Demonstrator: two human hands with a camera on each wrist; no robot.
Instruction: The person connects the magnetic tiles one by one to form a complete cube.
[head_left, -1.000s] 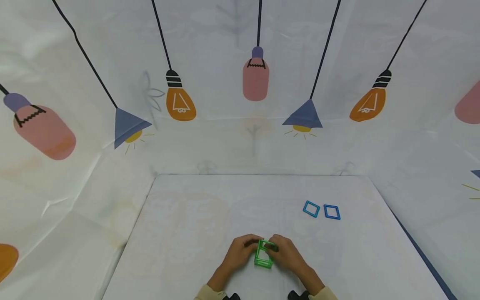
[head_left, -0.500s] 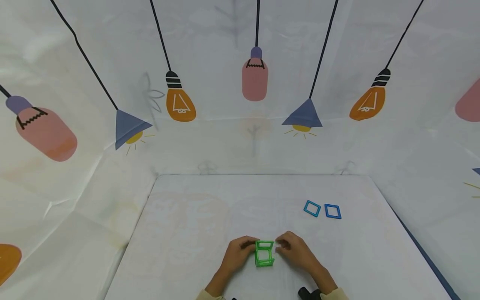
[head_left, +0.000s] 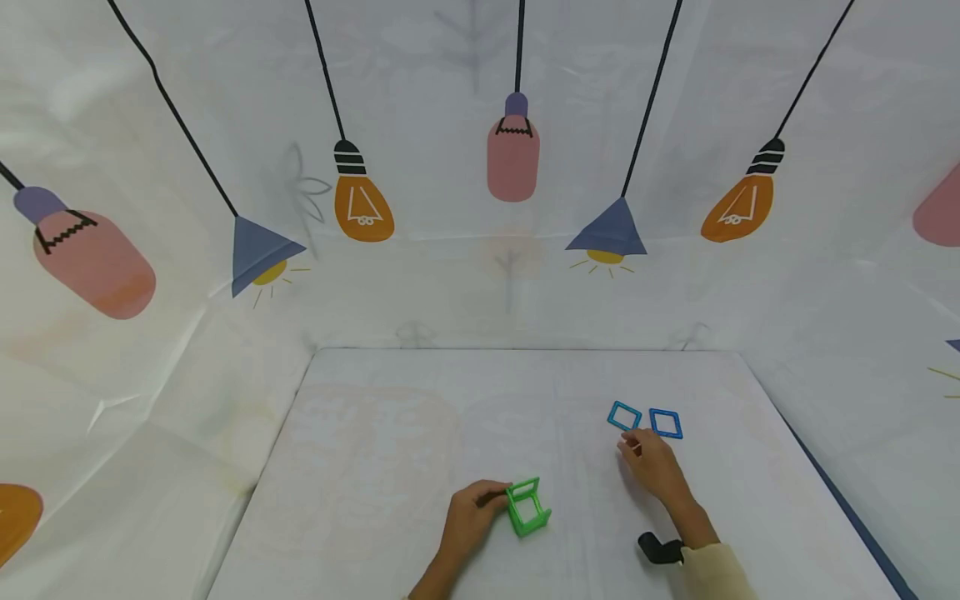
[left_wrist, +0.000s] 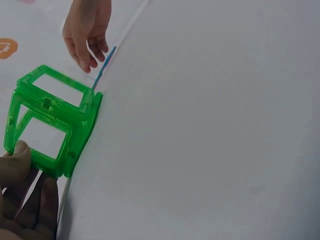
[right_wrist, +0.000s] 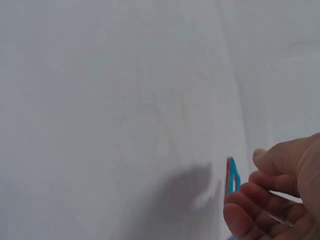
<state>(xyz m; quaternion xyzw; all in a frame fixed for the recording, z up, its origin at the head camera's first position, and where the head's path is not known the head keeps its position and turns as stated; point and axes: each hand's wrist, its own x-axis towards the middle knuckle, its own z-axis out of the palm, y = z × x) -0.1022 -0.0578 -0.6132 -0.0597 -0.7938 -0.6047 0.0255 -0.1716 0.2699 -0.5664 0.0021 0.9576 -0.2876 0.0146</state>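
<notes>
A small box-like build of green see-through magnetic tiles [head_left: 533, 527] stands on the white table, its middles hollow. My left hand [head_left: 472, 518] pinches its left side; in the left wrist view the thumb [left_wrist: 19, 157] lies on a lower bar of the green tiles [left_wrist: 77, 130], with the other fingers below. Farther off to the right, my right hand [head_left: 657, 468] hovers with loosely bent fingers and nothing between them. Its fingertips are right by the near edge of a light blue square tile [head_left: 629, 407]. In the right wrist view that light blue tile [right_wrist: 230, 172] shows past the fingers.
A darker blue square tile [head_left: 664, 411] lies just right of the light blue one. The white table [head_left: 390, 467] ends at a wall sheet [head_left: 450, 292] printed with lamps. A black wrist strap piece [head_left: 660, 549] sits at the right wrist.
My right hand has let go of the green tiles and moved right and away from me to the blue tiles. The green build, held by my left hand, has turned slightly.
</notes>
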